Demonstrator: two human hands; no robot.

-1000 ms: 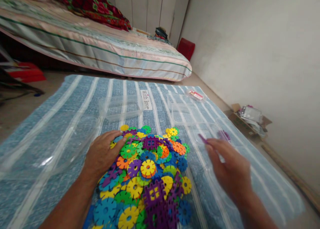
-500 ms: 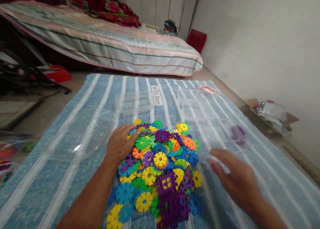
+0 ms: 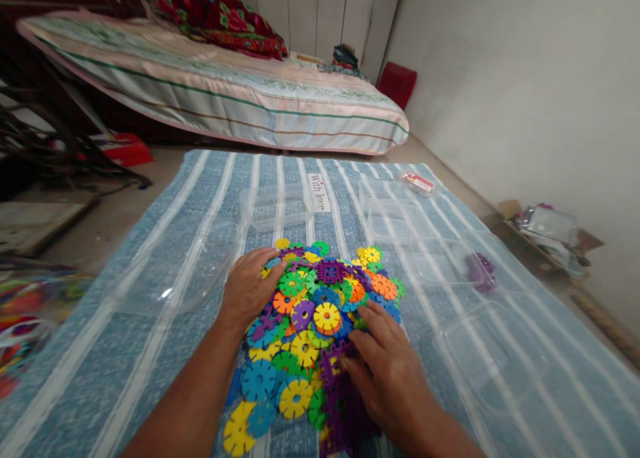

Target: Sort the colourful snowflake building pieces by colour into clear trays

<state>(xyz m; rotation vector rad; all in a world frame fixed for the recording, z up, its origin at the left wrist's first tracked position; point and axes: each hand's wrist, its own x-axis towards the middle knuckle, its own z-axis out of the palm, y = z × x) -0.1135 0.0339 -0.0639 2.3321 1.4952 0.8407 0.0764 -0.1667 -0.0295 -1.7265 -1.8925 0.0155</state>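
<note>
A heap of flat plastic building discs (image 3: 313, 311), in yellow, green, blue, orange and purple, lies on a blue striped cloth (image 3: 165, 325). My left hand (image 3: 249, 289) rests flat on the heap's left edge, fingers stretched out. On the heap's right side my right hand (image 3: 387, 371) lies over purple square-grid pieces (image 3: 334, 368), its fingers curled down onto them. I cannot make out whether it grips one. A clear tub (image 3: 453, 265) to the right holds a few purple pieces (image 3: 481, 272).
Several clear plastic tubs (image 3: 277, 208) and lids stand on the cloth around the heap, one large at the right (image 3: 495, 358). A mattress (image 3: 225, 91) lies beyond the cloth. The wall runs along the right, with a cardboard box of clutter (image 3: 545, 235) at its foot.
My right hand has come back from the clear tub on the right, where a purple piece now lies, and has dropped onto the purple pieces of the heap. The left hand has stayed put.
</note>
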